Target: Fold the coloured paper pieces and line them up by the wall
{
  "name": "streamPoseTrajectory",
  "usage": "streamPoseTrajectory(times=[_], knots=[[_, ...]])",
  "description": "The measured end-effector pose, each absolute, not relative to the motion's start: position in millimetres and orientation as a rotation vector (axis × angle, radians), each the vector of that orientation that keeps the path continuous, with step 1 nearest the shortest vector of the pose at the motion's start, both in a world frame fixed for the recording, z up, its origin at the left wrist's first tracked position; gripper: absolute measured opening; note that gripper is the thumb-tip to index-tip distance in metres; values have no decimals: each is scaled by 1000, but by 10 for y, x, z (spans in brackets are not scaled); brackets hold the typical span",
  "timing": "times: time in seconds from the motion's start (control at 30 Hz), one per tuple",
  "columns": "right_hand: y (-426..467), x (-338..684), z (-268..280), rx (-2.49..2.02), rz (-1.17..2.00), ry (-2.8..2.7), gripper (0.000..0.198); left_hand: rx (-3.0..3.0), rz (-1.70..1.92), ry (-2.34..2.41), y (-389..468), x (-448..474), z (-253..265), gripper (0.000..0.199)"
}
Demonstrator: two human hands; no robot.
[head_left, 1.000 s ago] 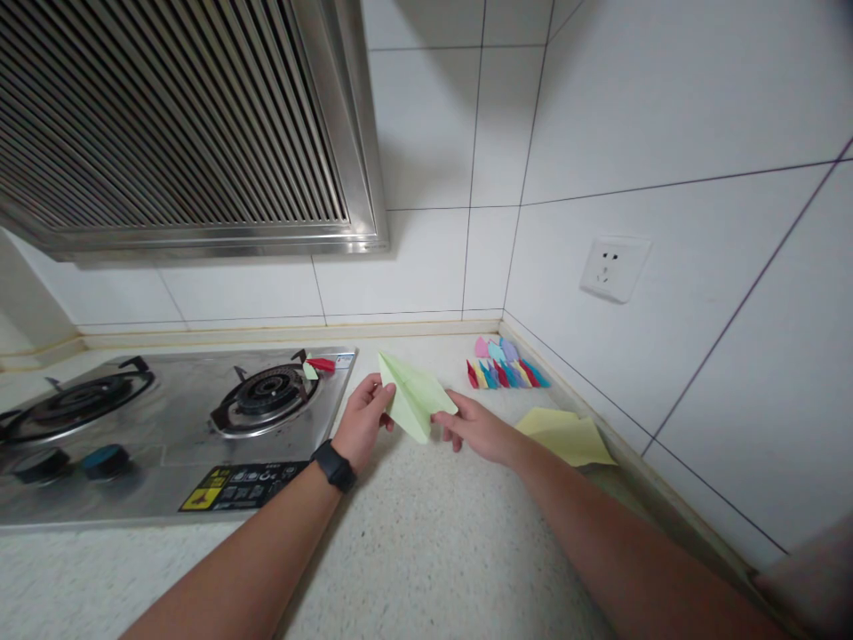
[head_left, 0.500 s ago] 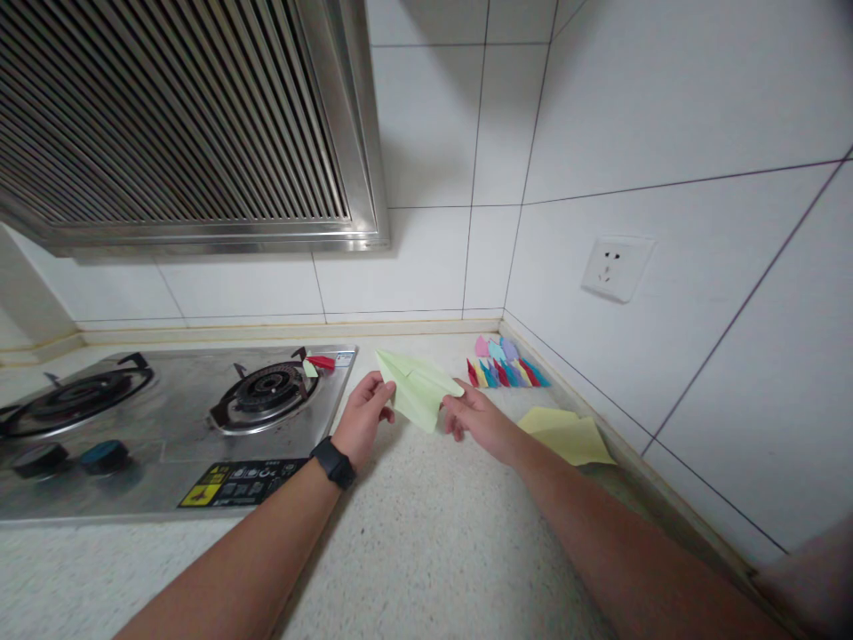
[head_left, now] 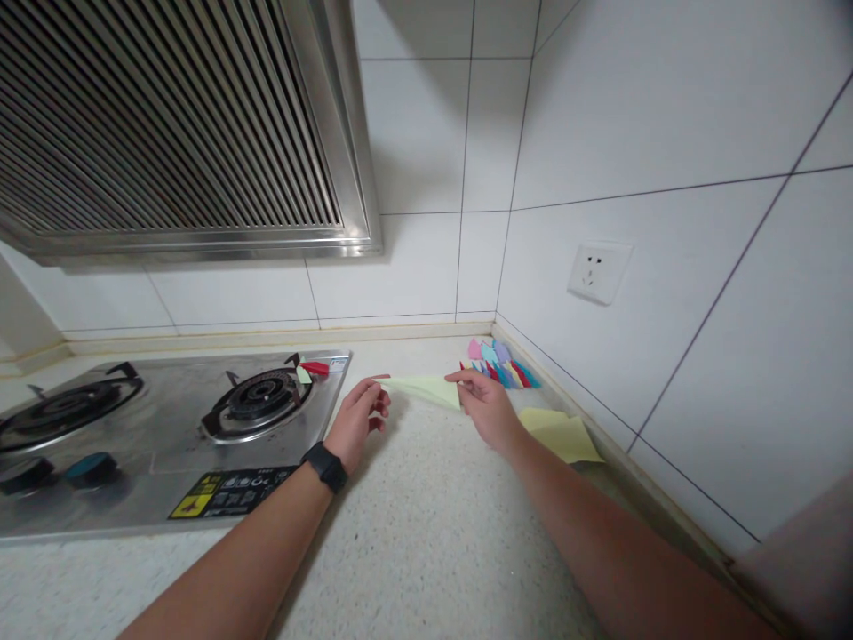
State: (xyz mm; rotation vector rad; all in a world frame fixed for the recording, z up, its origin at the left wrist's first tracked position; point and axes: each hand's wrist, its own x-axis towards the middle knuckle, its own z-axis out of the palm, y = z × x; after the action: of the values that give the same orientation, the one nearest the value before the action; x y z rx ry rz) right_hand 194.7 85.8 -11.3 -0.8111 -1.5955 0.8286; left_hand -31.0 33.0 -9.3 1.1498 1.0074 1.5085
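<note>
Between my two hands is a light green folded paper [head_left: 426, 388], seen as a narrow, slanting strip above the counter. My left hand [head_left: 360, 416] pinches its left end between thumb and fingers; a black watch [head_left: 325, 467] is on that wrist. At the paper's right end, my right hand [head_left: 485, 407] grips it with the index finger along the top edge. Just beyond the right hand, small folded paper pieces [head_left: 510, 373] in red, blue, yellow and other colours stand in a row, with pink, light blue and purple ones behind.
Yellow-green paper sheets [head_left: 560, 434] lie by the right wall, beside my right forearm. On the left is a gas stove [head_left: 160, 471], with a red and pale green folded paper [head_left: 313, 367] at its right burner. A range hood [head_left: 363, 213] hangs above. The speckled counter [head_left: 413, 551] stretches below my hands.
The green paper has turned from showing its broad, winged face to a thin, nearly edge-on strip. My right hand has shifted its grip to the upper right end. The view has moved slightly.
</note>
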Motion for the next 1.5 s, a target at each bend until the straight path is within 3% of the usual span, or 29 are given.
streamPoseTrajectory(times=[0.2,0.47,0.7,1.2,1.5], knots=[[859,1994,-73,-842,728,-1623,27,1134,1504,1011,310,-302,-68,45],[996,2052,-12,-739,1034,-1288,18,1178,1509,1006,310,-308,-92,42],[948,2039,34,-642,1288,-1035,28,1241,1423,1038,310,-296,-114,39],[921,2082,100,-624,1346,-984,29,1280,1368,1055,330,-301,-142,40],[935,2100,67,-840,1306,-1256,23,1279,1429,1022,275,-279,-69,39]])
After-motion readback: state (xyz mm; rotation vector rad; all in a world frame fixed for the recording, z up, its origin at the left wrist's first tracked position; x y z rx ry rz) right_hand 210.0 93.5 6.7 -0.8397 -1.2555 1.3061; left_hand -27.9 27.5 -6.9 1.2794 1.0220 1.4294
